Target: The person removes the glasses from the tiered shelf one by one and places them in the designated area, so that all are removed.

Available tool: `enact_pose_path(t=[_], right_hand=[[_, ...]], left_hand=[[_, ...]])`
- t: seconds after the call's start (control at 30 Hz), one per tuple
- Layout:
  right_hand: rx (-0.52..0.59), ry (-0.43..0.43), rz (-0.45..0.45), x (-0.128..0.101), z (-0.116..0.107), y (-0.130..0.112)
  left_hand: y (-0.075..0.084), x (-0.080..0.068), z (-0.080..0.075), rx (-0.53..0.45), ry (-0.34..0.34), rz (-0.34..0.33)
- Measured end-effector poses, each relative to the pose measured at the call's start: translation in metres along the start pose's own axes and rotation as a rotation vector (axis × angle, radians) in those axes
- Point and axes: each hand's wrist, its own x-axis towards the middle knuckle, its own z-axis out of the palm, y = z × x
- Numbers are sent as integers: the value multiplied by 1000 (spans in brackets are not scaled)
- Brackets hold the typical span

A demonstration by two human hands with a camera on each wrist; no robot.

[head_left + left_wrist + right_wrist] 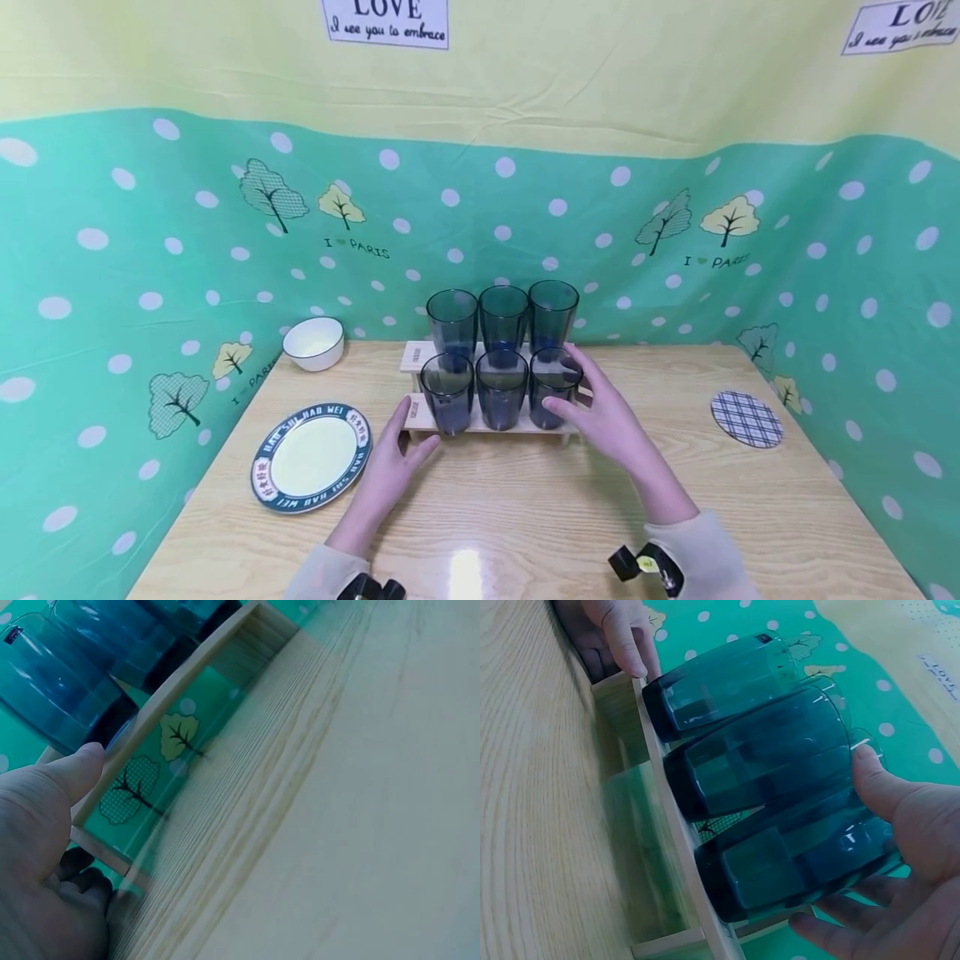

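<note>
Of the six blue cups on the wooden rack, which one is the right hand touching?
The front-row cup at the right end: the right hand curls around it; the other five stand untouched.

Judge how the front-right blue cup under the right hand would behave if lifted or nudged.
The front-right cup is tall and narrow, so a sideways nudge might tip it, though the wooden rack seems to steady its base. Its glossy, see-through wall looks smooth, perhaps slippery. The right hand curls round it; neighbouring cups stand close and could get bumped.
</note>
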Motion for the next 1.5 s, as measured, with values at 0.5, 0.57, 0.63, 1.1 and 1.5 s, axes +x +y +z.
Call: enact_pose_path(t=[0.5, 0.57, 0.63, 1.1, 1.5], right_hand=[[43, 37, 26, 2, 6, 4], [40, 43, 32, 2, 6, 4], [33, 47, 37, 2, 6, 4], [17, 91, 91, 3, 2, 3], [-18, 130, 99, -2, -23, -1]], left_hand=[[-2, -1, 0, -15, 0, 11], [-3, -1, 0, -20, 1, 13], [-3, -1, 0, -27, 1, 15], [-2, -2, 0, -40, -1, 19], [0, -1, -1, -66, -9, 19]])
